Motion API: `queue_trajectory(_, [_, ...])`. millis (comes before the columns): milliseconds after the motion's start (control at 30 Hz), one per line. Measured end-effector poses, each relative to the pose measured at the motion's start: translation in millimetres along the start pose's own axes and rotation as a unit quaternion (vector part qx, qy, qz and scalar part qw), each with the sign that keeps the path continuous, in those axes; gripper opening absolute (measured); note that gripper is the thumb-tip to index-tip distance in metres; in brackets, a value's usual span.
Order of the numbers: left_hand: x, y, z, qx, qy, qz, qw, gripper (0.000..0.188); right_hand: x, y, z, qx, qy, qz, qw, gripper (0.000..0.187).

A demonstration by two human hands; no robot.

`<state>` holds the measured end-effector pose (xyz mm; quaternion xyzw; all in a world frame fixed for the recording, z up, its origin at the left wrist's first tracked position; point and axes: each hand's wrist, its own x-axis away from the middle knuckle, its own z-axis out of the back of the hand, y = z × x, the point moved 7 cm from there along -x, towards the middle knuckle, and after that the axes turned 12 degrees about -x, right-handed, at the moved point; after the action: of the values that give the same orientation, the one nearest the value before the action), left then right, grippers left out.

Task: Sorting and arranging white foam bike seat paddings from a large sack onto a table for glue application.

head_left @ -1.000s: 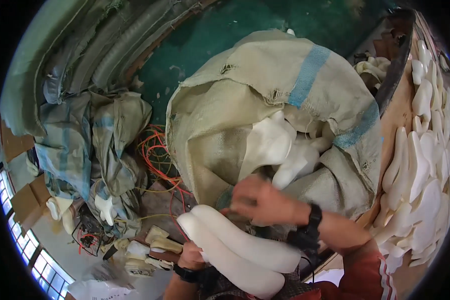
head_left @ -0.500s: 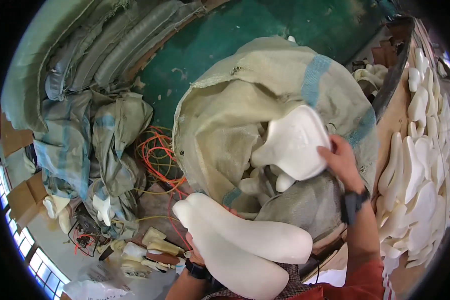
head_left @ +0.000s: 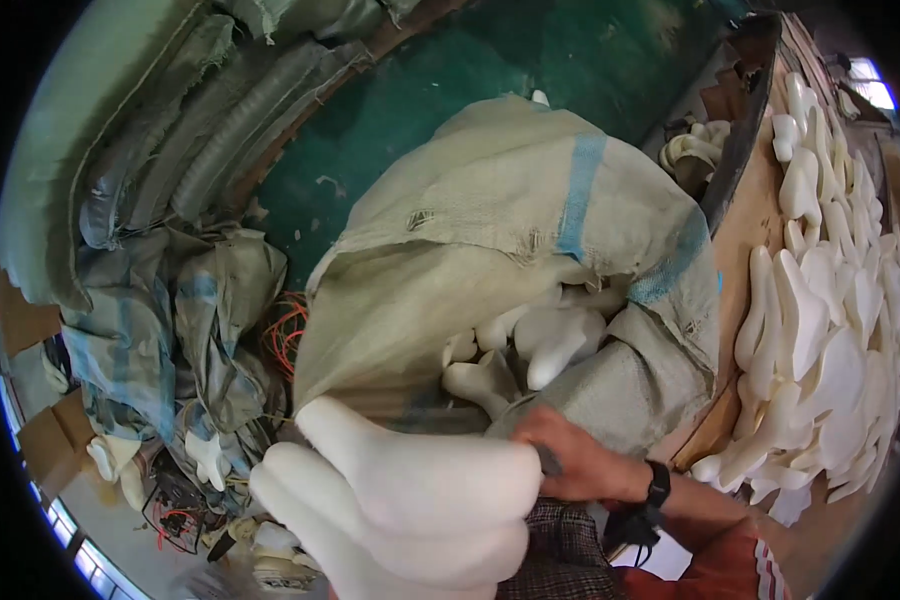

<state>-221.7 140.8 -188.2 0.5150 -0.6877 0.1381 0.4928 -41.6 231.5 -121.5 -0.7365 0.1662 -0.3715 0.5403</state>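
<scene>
Stacked in front of me are several smooth white moulded pieces (head_left: 410,490), long and rounded, a little foot-shaped. My right hand (head_left: 570,455) is at the right end of the stack, its fingers bent against the top piece. The stack hides my left hand and forearm. Just beyond lies a large beige woven sack (head_left: 470,200) with blue stripes, its mouth gaping toward me. Inside the sack lie more white moulded pieces (head_left: 560,340), partly shaded by its folds.
At the right, a big heap of white pieces (head_left: 820,350) leans beside a wooden board (head_left: 745,300). Folded woven sacks (head_left: 170,330) hang at the left. Orange cord (head_left: 288,335) lies between them and the open sack. A green surface (head_left: 390,130) stretches behind.
My right hand has come out of the sack mouth toward me, and the broad white piece it held now lies on the stack. My left hand has gone out of sight.
</scene>
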Motion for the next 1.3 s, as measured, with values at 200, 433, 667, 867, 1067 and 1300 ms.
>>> queue_trajectory(200, [31,14,64,-0.052,0.071,-0.073,0.993,0.084,-32,102,43,0.017,-0.108,-0.178,0.978,0.056])
queue_trajectory(433, [-10,19,36,-0.013,-0.035,-0.099,0.994,0.09,-35,102,15,-0.167,0.06,-0.121,0.977,0.051])
queue_trajectory(667, [-10,20,31,-0.047,-0.042,-0.067,0.996,0.087,19,39,-19,-0.041,-0.018,0.028,0.999,0.059])
queue_trajectory(867, [1,21,27,-0.091,-0.047,-0.053,0.993,0.083,-22,72,49,0.362,-0.036,-0.036,0.931,0.06])
queue_trajectory(1067, [14,31,33,-0.134,-0.05,-0.04,0.989,0.08,-45,177,77,0.521,-0.229,-0.323,0.757,0.071])
queue_trajectory(1300, [34,36,49,-0.157,-0.036,-0.038,0.986,0.076,-84,189,145,0.179,0.001,-0.251,0.951,0.061])
